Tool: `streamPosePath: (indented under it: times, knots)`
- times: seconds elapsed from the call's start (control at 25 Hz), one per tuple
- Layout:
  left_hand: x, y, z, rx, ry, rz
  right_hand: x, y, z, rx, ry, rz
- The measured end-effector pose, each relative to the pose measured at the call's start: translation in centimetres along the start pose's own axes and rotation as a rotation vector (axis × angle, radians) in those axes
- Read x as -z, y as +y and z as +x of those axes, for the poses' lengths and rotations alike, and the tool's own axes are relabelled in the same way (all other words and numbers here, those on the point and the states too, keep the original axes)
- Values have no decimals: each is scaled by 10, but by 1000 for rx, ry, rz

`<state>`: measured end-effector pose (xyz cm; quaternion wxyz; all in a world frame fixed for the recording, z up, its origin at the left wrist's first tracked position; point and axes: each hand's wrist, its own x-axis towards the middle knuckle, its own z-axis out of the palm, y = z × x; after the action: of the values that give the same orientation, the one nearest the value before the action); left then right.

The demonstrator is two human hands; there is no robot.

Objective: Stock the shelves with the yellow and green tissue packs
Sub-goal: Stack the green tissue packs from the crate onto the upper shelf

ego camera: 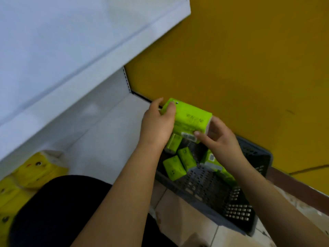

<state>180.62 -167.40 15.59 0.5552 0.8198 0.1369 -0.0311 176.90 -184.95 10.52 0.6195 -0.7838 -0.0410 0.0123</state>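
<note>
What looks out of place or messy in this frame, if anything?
Nothing is damaged or spilled. The green tissue packs left in the grey basket lie jumbled at different angles. Both hands, left hand and right hand, hold one green tissue pack above it.

Packs (175, 166) lie in basket (252, 211), right of shelf (110, 136).

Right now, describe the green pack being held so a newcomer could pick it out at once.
Start at the dark perforated basket on the floor by the yellow wall. Just above its far end, the left hand and right hand grip a green tissue pack by its ends. Unlike the loose green packs lying in the basket, it is raised, and appears larger.
</note>
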Motion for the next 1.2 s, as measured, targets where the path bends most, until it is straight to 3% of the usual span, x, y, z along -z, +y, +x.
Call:
streamPosePath:
  times: [0.08,0.2,0.36,0.52,0.6,0.72,0.8,1.0,1.2]
  knots:
    - [24,20,-28,-111,37,-137,9,-42,-8,285,13,-313]
    - [67,41,-81,-341,78,-95,16,-99,-20,599,51,-609]
    - [122,46,-143,-504,170,-74,-7,-154,-34,709,-15,-611]
    - [187,36,-184,-619,403,-33,-67,-210,-37,751,-90,-469]
    - [225,26,-203,-618,532,17,-105,-238,-42,746,-218,-415]
    - [280,1,-230,-578,738,76,-169,-266,-56,764,-570,-271]
    - [316,-19,-247,-552,871,137,-219,-282,-69,814,-717,-192]
    - [402,-55,-282,-417,1085,342,-348,-309,-95,907,-672,-82]
    - [463,-83,-297,-158,1022,621,-444,-324,-91,989,-698,-293]
